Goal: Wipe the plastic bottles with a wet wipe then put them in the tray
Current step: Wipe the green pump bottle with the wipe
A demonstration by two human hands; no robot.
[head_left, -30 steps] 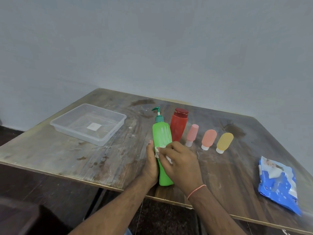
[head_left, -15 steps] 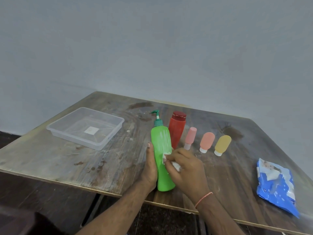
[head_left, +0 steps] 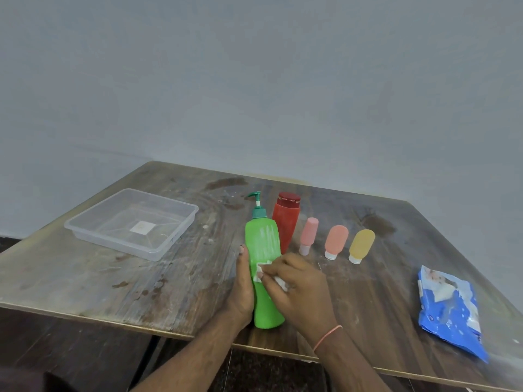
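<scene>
A tall green pump bottle (head_left: 263,244) stands near the table's front edge. My left hand (head_left: 242,287) grips its left side and steadies it. My right hand (head_left: 297,287) presses a crumpled white wet wipe (head_left: 263,269) against the bottle's front, about halfway up. Wet streaks show on the bottle's upper part. Behind it stand a red bottle (head_left: 286,219), a small pink bottle (head_left: 308,235), a coral squeeze bottle (head_left: 335,241) and a yellow squeeze bottle (head_left: 361,245), the last three cap down. The clear plastic tray (head_left: 85,232) sits at the left with no bottle in it.
A blue wet-wipe packet (head_left: 450,309) lies at the table's right front. The worn wooden table (head_left: 113,284) has stains, and its front edge runs just below my hands. A grey wall stands behind the table.
My right hand slid the wipe down the green bottle, then back up a little and leftward across its front. My left hand kept its hold on the bottle.
</scene>
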